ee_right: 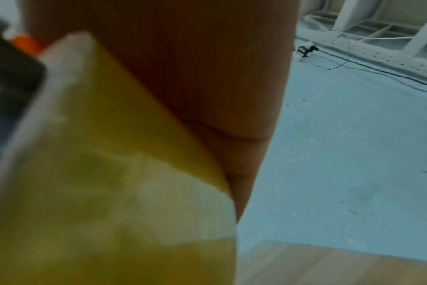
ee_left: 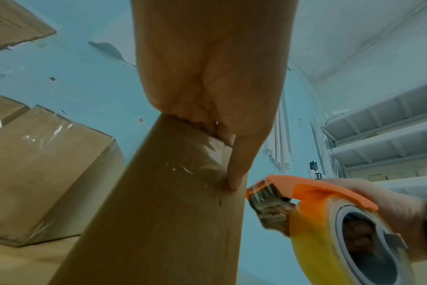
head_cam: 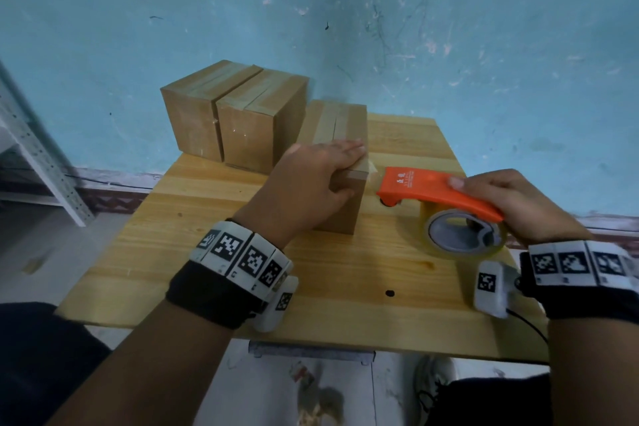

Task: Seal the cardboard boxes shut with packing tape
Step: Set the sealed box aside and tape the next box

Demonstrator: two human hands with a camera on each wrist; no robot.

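Gripping the orange tape dispenser by its handle, the right hand holds it just right of the small box. Left hand lies flat on the box, thumb down its near side: light, stiff cardboard, best steadied from above while tape crosses the seam. Behind it stand two taped boxes.

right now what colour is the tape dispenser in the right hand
Orange, with a yellowish roll of tape in it. The tape dispenser shows best in the head view.

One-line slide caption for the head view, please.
Left hand steadies a brown cardboard box on the wooden table; right hand holds an orange tape dispenser beside it.
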